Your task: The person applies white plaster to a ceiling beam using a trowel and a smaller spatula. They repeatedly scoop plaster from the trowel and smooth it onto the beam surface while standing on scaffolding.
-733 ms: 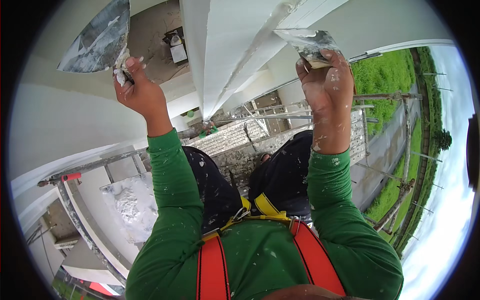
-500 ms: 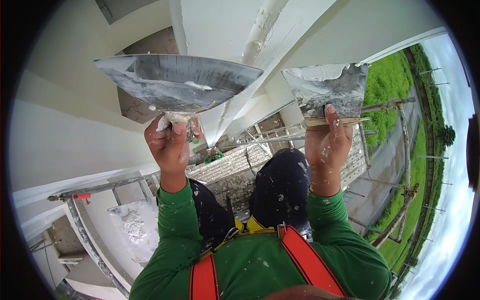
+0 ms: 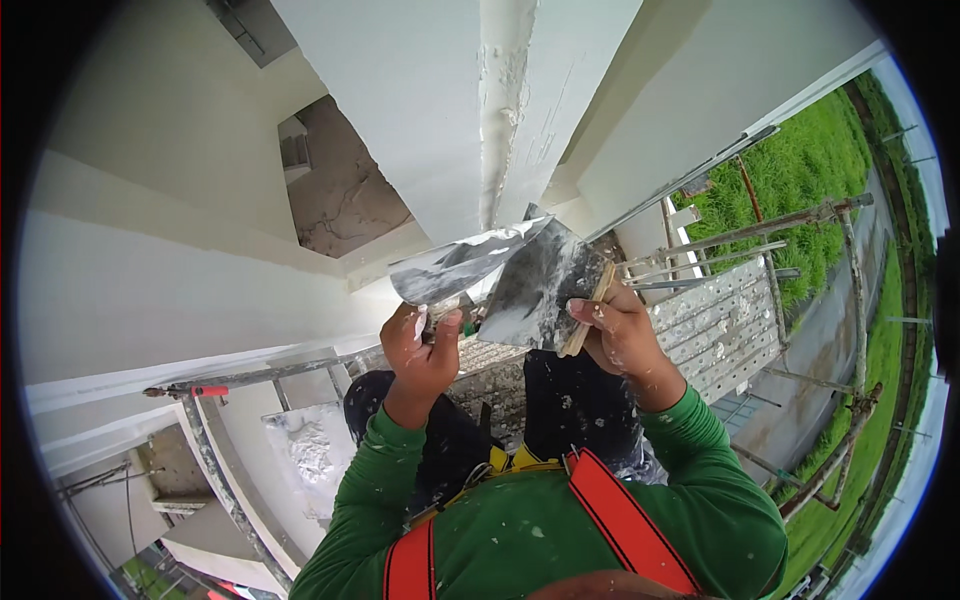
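My left hand (image 3: 420, 362) is closed on the handle of a plastering trowel (image 3: 450, 268), its broad metal blade smeared with white plaster. In my right hand (image 3: 628, 345) is a flat, square-bladed scraper (image 3: 535, 285) with a wooden strip along its back edge, pinched between thumb and fingers. The two blades meet or overlap in front of me, and whether they press together I cannot tell. Beyond them rises a white column (image 3: 400, 100) with a rough vertical band of plaster (image 3: 503, 110). Both hands are spotted with white.
Perforated scaffold planks (image 3: 725, 320) lie below on the right, beside scaffold poles (image 3: 860, 300). A board with a heap of white plaster (image 3: 312, 450) sits at lower left, near a scaffold rail (image 3: 270, 375). Grass (image 3: 800, 180) and a road lie far below at right.
Both hands have come together toward the middle and lower down. The scraper has turned and tilted against or over the trowel blade. My view has shifted toward the column.
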`<state>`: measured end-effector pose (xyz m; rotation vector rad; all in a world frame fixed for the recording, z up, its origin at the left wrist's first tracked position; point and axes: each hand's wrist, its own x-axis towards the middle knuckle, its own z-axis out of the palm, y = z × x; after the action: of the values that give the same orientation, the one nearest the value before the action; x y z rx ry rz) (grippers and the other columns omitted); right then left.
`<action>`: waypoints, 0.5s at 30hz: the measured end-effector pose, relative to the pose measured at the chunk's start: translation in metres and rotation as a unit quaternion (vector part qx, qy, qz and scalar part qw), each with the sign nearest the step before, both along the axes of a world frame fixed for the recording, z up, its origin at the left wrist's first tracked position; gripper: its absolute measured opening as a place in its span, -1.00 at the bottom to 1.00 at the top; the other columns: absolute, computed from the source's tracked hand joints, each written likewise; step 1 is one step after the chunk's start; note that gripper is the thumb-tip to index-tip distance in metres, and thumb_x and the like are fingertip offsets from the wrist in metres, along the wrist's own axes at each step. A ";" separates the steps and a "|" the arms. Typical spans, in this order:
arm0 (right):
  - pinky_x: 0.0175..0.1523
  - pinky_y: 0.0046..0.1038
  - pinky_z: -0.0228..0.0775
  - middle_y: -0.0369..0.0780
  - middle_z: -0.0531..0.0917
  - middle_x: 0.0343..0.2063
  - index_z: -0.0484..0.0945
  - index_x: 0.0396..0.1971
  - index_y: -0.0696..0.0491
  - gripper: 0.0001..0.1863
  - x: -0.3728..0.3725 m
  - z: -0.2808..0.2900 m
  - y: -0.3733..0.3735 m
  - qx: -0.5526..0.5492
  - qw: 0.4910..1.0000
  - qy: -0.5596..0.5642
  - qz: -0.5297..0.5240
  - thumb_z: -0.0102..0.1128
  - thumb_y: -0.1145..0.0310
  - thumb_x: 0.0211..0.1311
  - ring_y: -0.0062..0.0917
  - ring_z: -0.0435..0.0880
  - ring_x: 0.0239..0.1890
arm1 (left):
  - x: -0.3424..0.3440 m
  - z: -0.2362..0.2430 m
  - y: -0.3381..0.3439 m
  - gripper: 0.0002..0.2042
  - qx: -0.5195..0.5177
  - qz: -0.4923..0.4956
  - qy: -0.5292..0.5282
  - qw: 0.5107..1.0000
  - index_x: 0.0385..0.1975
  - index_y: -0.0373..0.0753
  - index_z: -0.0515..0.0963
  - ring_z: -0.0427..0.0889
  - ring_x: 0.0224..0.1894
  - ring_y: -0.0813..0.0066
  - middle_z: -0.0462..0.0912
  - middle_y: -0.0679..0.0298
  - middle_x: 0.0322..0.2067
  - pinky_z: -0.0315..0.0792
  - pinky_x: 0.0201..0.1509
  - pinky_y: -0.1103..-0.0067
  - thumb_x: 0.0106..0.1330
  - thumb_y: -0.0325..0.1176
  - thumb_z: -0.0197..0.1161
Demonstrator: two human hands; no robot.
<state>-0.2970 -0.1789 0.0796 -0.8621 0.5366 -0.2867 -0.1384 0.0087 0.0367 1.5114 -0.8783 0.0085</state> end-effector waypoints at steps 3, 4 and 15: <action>-0.12 -0.33 0.60 -0.23 0.63 -0.33 0.44 0.01 0.22 -0.66 -0.009 0.017 0.002 0.206 0.978 -0.033 0.026 0.10 0.55 0.21 -0.47 0.70 -0.23 | 0.026 -0.016 -0.001 -0.67 0.076 0.107 -0.289 0.948 -0.18 -0.36 0.59 0.60 -0.50 0.22 0.63 0.10 -0.41 0.48 -0.41 0.49 -0.03 -0.53 0.19; -0.07 -0.35 0.62 -0.16 0.64 -0.25 0.43 0.02 0.24 -0.65 -0.007 0.032 0.002 0.212 0.973 -0.093 0.019 0.10 0.52 0.22 -0.43 0.70 -0.21 | 0.027 -0.017 0.002 -0.66 0.101 0.112 -0.324 0.934 -0.17 -0.36 0.59 0.60 -0.49 0.23 0.63 0.11 -0.41 0.48 -0.41 0.47 -0.03 -0.51 0.18; 0.06 -0.26 0.29 -0.28 0.64 -0.07 0.60 0.10 -0.09 -0.32 0.067 0.107 -0.071 -0.912 0.358 -0.008 -0.202 0.24 0.62 -0.18 -0.30 0.55 -0.05 | 0.040 -0.048 0.013 -0.80 0.037 0.231 -0.152 0.960 -0.35 -0.43 0.54 0.59 -0.43 0.22 0.57 0.06 -0.42 0.45 -0.34 0.48 0.31 -0.36 0.18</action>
<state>-0.2295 -0.2504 0.1866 -2.9452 0.1449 -1.5370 -0.0979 0.0218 -0.0110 1.7863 -0.7507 0.5674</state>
